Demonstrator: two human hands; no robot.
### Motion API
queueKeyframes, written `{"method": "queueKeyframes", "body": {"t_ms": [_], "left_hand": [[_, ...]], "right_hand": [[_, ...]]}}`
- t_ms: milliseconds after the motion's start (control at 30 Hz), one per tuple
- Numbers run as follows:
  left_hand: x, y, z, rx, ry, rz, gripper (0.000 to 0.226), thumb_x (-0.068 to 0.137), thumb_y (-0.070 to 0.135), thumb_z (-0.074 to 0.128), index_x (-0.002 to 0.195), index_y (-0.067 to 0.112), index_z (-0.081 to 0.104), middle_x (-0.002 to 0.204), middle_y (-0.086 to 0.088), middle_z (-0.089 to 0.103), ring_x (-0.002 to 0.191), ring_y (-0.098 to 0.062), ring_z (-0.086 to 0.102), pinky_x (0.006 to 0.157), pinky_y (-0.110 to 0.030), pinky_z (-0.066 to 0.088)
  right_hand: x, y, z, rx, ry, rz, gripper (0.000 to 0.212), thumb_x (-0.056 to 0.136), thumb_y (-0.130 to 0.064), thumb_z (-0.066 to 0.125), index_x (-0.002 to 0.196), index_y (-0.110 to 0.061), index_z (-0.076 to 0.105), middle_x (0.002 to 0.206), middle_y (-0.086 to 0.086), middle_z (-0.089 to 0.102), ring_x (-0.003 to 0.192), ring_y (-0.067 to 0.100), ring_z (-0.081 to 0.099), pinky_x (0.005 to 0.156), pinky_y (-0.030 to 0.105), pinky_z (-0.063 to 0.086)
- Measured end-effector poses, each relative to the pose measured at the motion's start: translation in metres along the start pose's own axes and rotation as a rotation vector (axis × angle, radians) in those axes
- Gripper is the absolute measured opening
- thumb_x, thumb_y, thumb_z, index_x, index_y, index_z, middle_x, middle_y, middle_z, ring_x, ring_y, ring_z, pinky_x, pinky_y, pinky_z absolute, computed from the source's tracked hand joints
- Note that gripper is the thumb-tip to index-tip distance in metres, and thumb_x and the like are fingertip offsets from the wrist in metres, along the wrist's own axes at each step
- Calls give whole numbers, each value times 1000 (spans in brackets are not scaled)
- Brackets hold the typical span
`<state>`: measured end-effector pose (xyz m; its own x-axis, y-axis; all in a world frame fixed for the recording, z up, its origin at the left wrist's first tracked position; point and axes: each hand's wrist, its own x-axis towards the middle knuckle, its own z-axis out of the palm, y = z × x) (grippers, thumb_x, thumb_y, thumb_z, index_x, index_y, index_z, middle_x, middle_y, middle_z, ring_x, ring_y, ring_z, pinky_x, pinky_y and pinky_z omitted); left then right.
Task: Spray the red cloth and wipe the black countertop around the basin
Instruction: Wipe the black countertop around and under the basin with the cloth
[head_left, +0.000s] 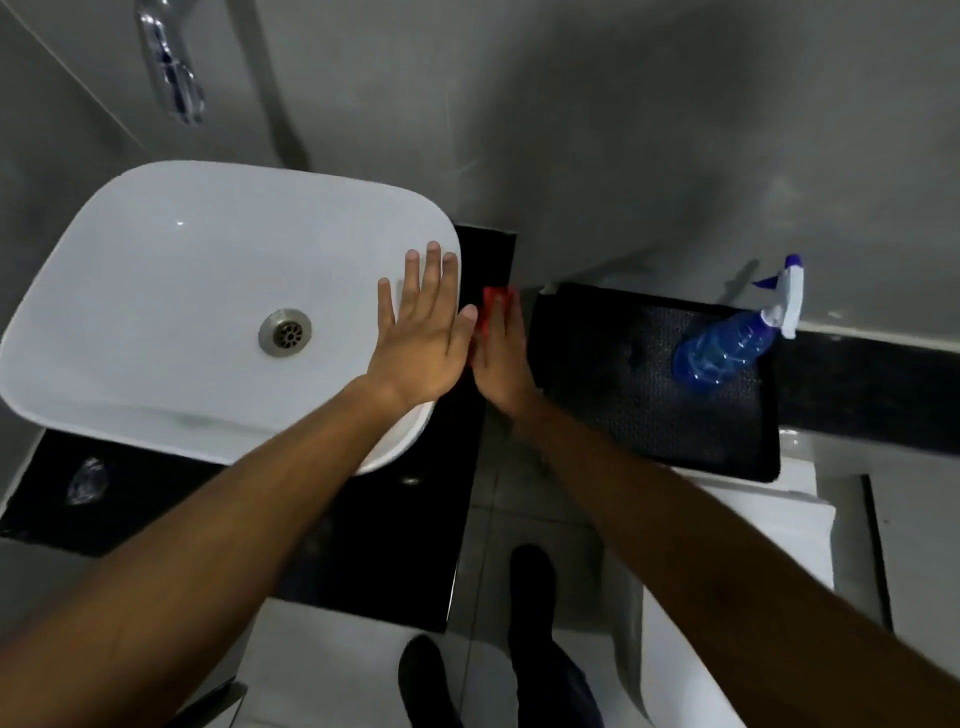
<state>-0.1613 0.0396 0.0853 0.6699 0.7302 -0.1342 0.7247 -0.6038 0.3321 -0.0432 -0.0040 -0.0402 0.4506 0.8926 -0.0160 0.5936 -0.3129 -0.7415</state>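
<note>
The white basin (156, 291) sits on the black countertop (395, 540). My left hand (423, 338) hovers flat and open over the basin's right rim, fingers spread, holding nothing. My right hand (501, 358) presses the red cloth (493, 306) against the narrow strip of black countertop to the right of the basin; only a small part of the cloth shows beyond my fingers. The blue spray bottle (727, 343) with a white and purple trigger lies tilted on a black surface to the right, apart from both hands.
A chrome tap (171, 67) hangs from the grey wall above the basin. A black mat or tray (623, 415) sits to the right on a white fixture. My two dark shoes (530, 582) stand on the tiled floor below.
</note>
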Motion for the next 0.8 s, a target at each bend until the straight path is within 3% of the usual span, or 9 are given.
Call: {"method": "queueKeyframes", "body": {"t_ms": [167, 333, 500, 700, 800], "left_hand": [[20, 3, -3, -1, 26, -29, 67, 97, 49, 2, 155, 18, -14, 163, -2, -22, 149, -21, -26, 120, -53, -13], [24, 8, -6, -46, 20, -78, 68, 96, 49, 2, 155, 19, -14, 163, -2, -22, 149, -20, -26, 120, -53, -14], [27, 9, -8, -38, 19, -93, 63, 101, 46, 5, 155, 19, -14, 163, -2, -22, 149, -21, -25, 120, -53, -13], [4, -10, -7, 147, -17, 39, 68, 98, 53, -1, 155, 18, -13, 164, -3, -21, 149, -23, -24, 120, -55, -13], [-39, -45, -10, 255, -42, 128, 73, 95, 58, -4, 155, 17, -12, 164, -4, -19, 150, -24, -23, 120, -56, -12]], "right_hand": [[102, 11, -23, -425, -62, -164, 62, 101, -29, 37, 153, -4, 15, 162, 21, 13, 149, 44, 7, 122, 55, 5], [106, 15, -30, -553, -129, -385, 60, 97, -23, 38, 150, 2, 24, 160, 19, 26, 150, 36, 17, 122, 55, 7], [118, 5, -40, -572, -302, -629, 58, 97, -26, 44, 151, -10, 30, 159, 13, 30, 149, 29, 23, 124, 48, 6], [58, -9, -15, -560, -274, -604, 59, 100, -28, 44, 153, -11, 25, 160, 10, 31, 151, 28, 18, 123, 49, 13], [-8, -15, -5, -528, -224, -563, 56, 98, -22, 44, 150, -6, 32, 155, 15, 38, 148, 35, 26, 122, 55, 15]]}}
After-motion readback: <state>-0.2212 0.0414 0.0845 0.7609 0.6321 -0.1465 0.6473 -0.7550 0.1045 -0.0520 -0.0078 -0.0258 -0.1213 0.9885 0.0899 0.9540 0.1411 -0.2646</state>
